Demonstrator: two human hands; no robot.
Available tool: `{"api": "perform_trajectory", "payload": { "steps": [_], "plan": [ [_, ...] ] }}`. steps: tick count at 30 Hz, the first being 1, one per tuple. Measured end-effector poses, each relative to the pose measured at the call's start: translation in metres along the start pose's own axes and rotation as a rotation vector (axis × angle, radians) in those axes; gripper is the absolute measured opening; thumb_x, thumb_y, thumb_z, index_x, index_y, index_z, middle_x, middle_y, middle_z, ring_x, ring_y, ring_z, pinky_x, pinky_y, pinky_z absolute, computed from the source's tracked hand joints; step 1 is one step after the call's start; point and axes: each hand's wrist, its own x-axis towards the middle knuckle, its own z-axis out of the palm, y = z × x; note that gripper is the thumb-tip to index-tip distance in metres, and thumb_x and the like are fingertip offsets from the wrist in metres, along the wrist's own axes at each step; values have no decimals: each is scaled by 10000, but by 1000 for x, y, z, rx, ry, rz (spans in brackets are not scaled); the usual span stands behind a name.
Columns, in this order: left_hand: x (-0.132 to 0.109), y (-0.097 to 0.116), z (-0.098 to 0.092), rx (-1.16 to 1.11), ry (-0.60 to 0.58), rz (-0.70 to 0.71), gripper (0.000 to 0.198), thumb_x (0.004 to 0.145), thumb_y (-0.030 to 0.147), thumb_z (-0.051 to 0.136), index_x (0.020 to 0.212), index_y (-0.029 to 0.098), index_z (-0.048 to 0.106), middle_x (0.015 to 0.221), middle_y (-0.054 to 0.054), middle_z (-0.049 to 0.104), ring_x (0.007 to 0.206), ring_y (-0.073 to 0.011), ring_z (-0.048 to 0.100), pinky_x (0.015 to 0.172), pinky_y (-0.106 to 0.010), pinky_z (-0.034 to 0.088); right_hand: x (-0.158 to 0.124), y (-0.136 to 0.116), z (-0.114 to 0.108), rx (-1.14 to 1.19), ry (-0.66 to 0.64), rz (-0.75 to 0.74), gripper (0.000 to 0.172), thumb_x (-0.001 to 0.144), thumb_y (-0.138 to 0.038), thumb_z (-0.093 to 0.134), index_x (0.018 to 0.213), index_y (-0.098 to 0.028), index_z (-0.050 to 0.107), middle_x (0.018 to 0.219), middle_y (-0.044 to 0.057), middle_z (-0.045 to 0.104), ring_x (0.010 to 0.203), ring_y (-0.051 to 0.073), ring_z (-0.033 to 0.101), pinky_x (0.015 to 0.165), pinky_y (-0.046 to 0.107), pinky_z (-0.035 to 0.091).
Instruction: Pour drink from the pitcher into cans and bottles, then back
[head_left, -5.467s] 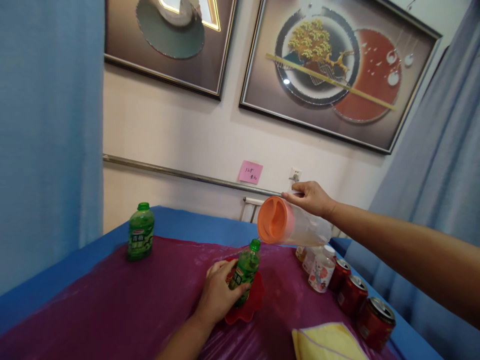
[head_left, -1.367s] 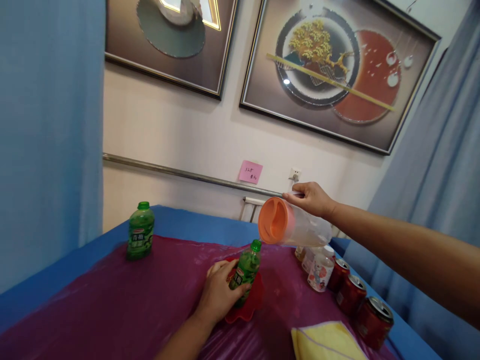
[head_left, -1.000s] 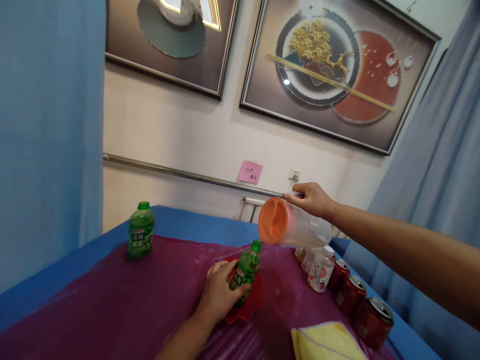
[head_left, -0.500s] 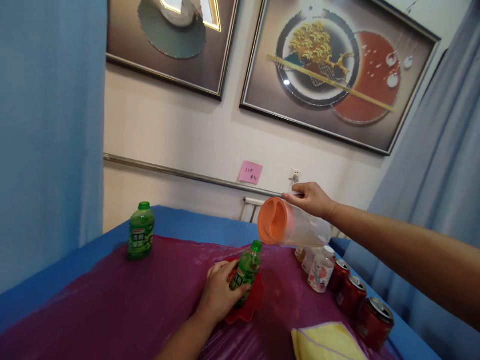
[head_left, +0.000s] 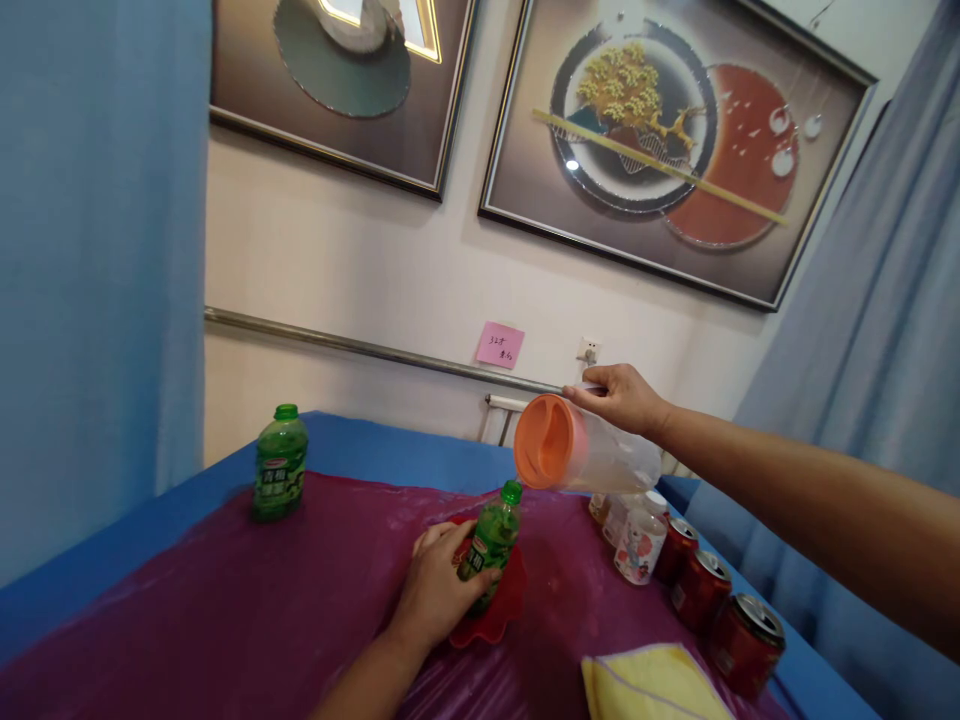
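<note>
My left hand (head_left: 435, 590) is wrapped round a green bottle (head_left: 491, 540) that stands upright on a red dish (head_left: 499, 610) on the purple table cover (head_left: 262, 600). My right hand (head_left: 619, 395) grips a clear pitcher (head_left: 592, 460) with an orange lid, tipped on its side. The pitcher's lid end hangs just above and to the right of the bottle's open neck. A little pale liquid lies inside the pitcher.
A second green bottle (head_left: 279, 475) stands at the back left. Red cans (head_left: 742, 640) and small jars (head_left: 634, 540) line the right edge. A yellow cloth (head_left: 652, 685) lies at the front right. Blue curtains hang on both sides; framed pictures are on the wall.
</note>
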Motion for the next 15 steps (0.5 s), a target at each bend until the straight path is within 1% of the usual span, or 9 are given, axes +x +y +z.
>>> {"api": "perform_trajectory", "payload": {
  "steps": [8,15],
  "plan": [
    [0,-2,2,6,12,9,605,638,371,836,1218,268,700,1176,-88,670,1132,-304,591,1032,-464,443,0,-3,-2,3,-6,0,543,843,-579,561,555,-239,252,546,-62,233,533,107,240,507,285,197],
    [0,2,-1,-4,0,12,597,638,347,838,1213,259,701,1179,-91,672,1133,-299,587,1028,-463,442,0,-2,-1,1,5,9,532,843,-561,565,549,-239,260,549,-65,226,536,108,238,520,291,199]
  ]
}}
